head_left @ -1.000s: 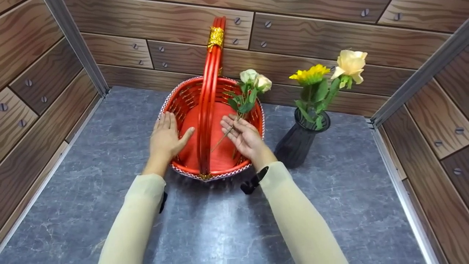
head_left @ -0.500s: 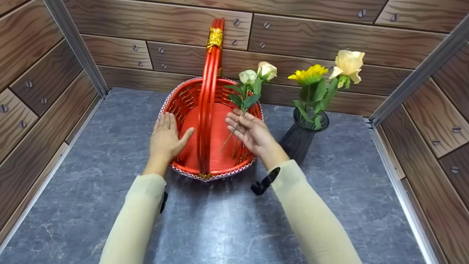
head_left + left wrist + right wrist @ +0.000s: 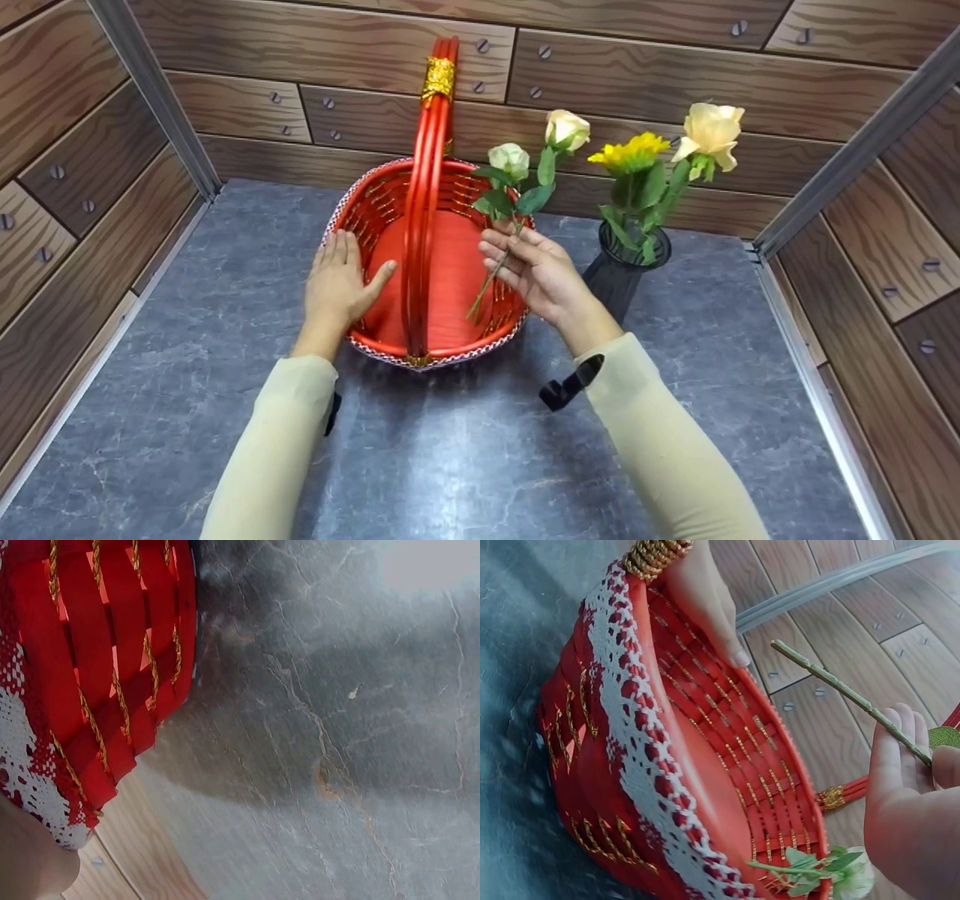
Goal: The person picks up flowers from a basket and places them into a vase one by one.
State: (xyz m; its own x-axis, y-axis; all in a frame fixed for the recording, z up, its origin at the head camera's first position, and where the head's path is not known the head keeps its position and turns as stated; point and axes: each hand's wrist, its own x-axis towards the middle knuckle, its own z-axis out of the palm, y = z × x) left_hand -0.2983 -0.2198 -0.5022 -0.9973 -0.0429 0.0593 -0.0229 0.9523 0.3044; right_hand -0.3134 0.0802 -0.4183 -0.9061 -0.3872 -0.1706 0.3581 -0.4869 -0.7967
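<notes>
My right hand (image 3: 544,274) pinches the stem (image 3: 836,681) of a cream rose (image 3: 568,131) over the right side of a red woven basket (image 3: 465,247). The bloom points up and back, and the bare stem end hangs above the basket floor. Another pale rose (image 3: 508,161) leans inside the basket at its back right, its lower stem partly hidden by my hand in the head view. My left hand (image 3: 337,285) rests on the basket's left rim with fingers straight. White lace trims that rim (image 3: 641,727).
A dark vase (image 3: 626,270) stands right of the basket, holding a yellow flower (image 3: 630,154) and a peach rose (image 3: 711,135). The basket's tall red handle (image 3: 427,187) arches between my hands. Wood-patterned walls (image 3: 675,67) enclose the grey marbled table (image 3: 450,465).
My right hand has moved right, carrying the cream rose up and away from the other rose, so the blooms now stand apart. My left hand has stayed on the rim.
</notes>
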